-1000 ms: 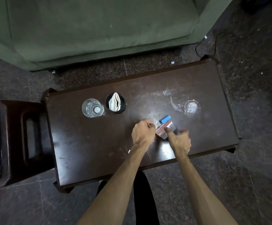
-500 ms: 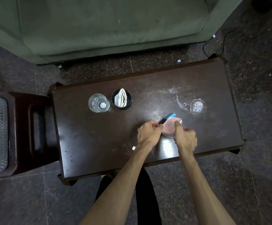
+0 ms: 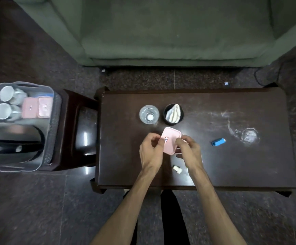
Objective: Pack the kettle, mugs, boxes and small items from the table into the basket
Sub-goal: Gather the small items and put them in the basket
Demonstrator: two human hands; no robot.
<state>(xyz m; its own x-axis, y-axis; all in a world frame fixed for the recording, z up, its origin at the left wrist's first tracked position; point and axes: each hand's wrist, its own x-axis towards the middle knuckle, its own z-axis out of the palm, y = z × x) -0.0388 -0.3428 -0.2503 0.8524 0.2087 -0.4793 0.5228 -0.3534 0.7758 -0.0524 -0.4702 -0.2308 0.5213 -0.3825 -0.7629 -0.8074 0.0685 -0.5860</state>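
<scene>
This is a living room in a home. A green fabric sofa (image 3: 161, 32) stands behind the far edge of a low dark wooden worktop (image 3: 241, 165). The floor is dark speckled stone tile (image 3: 28, 209). Beside the left edge of the worktop, a dark wooden stool (image 3: 76, 129) carries a grey plastic basket (image 3: 53, 121).

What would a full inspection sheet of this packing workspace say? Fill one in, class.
Surface: dark wooden table, scuffed, white smears.
Job's things: pink box held above table; blue item, small white item on table; basket holds kettle, two mugs, two pink boxes.
Clutter: glass, black cup, overturned glass.
Hands: left hand and right hand grip the box.
Cables: black cable on floor.
Surroundings: green sofa, stool.
</scene>
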